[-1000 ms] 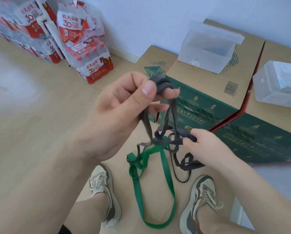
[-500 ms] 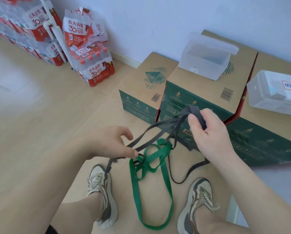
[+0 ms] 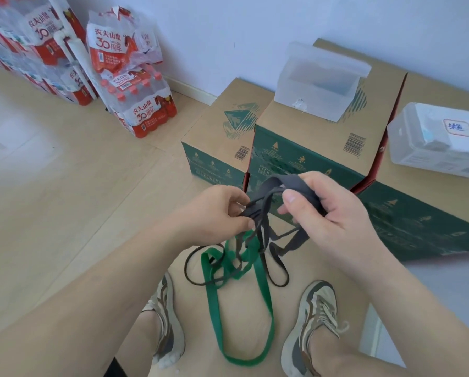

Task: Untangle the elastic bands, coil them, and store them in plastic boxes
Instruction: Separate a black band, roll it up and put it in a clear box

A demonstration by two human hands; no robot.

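Left hand (image 3: pixel 217 213) pinches the thin grey strands (image 3: pixel 263 229), fingers closed on them. Below, the green band (image 3: pixel 264 295) hangs between the shoes, threaded through the grey tangle. Right hand (image 3: pixel 334 216) is clamped round the wide grey band (image 3: pixel 275 182), held high. This is the untangling step. Next, I'd say, grey must be drawn clear of green. The open plastic box (image 3: pixel 309 99) waits on the cartons behind.

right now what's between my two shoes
In the head view, the lower loop of the green band runs between the left shoe and the right shoe, over brown cardboard.
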